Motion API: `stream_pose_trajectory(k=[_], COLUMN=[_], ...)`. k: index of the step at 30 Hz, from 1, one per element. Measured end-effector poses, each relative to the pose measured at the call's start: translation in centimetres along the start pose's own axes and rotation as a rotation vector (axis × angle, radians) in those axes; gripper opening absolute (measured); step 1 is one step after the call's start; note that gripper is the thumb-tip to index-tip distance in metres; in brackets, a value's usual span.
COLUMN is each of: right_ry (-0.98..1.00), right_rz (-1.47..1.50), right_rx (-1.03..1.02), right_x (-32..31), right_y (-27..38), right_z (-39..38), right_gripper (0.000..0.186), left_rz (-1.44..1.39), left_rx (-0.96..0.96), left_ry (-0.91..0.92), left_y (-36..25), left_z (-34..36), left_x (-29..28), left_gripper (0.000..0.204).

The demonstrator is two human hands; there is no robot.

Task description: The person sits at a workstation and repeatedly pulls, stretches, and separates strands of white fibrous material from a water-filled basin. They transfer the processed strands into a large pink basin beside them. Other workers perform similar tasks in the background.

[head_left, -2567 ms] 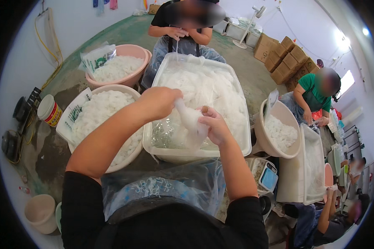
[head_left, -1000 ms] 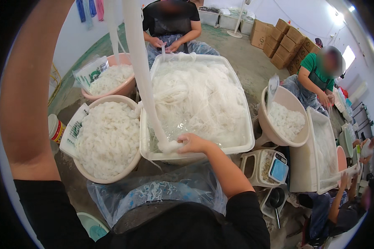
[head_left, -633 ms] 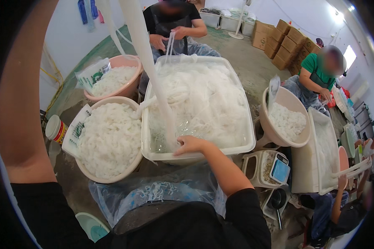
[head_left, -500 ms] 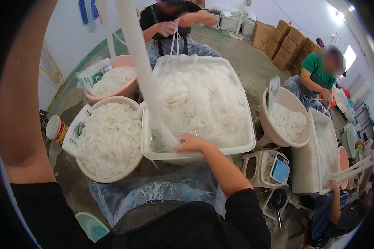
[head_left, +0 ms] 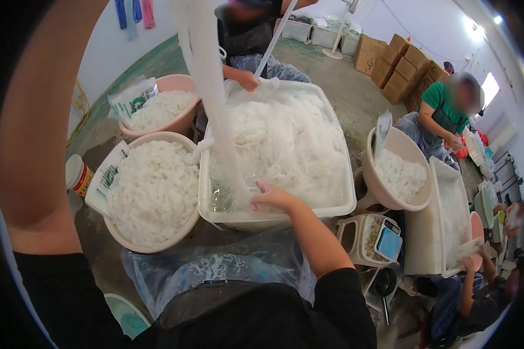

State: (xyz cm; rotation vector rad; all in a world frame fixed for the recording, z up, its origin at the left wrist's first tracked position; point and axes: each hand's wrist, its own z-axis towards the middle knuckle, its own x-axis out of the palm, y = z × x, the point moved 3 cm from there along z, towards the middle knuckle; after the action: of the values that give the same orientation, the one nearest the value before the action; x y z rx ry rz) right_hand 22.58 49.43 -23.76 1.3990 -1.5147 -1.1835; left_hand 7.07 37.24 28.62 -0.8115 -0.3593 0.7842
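Observation:
A long bundle of soft white strands hangs from above the upper edge into the large white tub in front of me. My left arm is raised along the left side, and its hand is beyond the upper edge. My right hand is over the tub's near side, fingers apart, beside the bundle's lower end; whether a fingertip touches it I cannot tell. Loose white strands fill most of the tub, lying in liquid. Short white looped pieces are heaped in a pale basin to the left.
Behind that basin stands a pink basin; a white-lidded bucket is farther left. On the right are another basin, a scale and a black pan. Across the tub a co-worker's hand is near its far rim. Other people work right.
My right hand's fingers have opened from around the bundle's lower end. The bundle has widened and shifted slightly right. Across the tub, the co-worker has lowered one hand and raised the other arm.

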Motion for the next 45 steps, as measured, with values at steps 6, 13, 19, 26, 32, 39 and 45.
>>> stream_pose_trajectory(k=[6, 13, 19, 26, 32, 39, 45], right_ry=[-0.481, -0.263, -0.499, -0.621, -0.545, -0.010, -0.263], right_rz=[-1.027, 0.152, 0.095, -0.303, -0.691, -0.195, 0.150], right_rx=[-0.337, -0.004, 0.010, -0.306, -0.306, -0.180, -0.249], right_x=[2.3, 2.3, -5.9, -9.3, -5.0, 3.1, 2.9], right_y=[4.1, 0.4, 8.4, 25.3, 24.7, 14.6, 5.1], right_z=[0.5, 5.9, -1.1, -11.8, -9.9, -8.9, -3.6], right_gripper=[0.075, 0.039, 0.017, 0.017, 0.031, 0.021, 0.030], left_rz=[-0.113, -0.167, -0.388, -0.484, 0.544, 0.455, -0.103], left_rx=[-0.087, -0.038, -0.293, -0.668, -0.422, 0.061, -0.018], left_ry=[0.000, -0.022, -0.138, -0.061, 0.088, 0.226, 0.641], left_y=[2.1, 1.3, 6.7, 25.1, 40.3, 27.9, 18.5], left_z=[1.4, -1.4, -5.6, -20.0, -33.8, -32.9, -19.4], left_x=[0.7, 2.2, -1.0, -0.3, -2.2, 5.2, 3.3], left_gripper=[0.022, 0.020, 0.023, 0.021, 0.044, 0.051, 0.030])
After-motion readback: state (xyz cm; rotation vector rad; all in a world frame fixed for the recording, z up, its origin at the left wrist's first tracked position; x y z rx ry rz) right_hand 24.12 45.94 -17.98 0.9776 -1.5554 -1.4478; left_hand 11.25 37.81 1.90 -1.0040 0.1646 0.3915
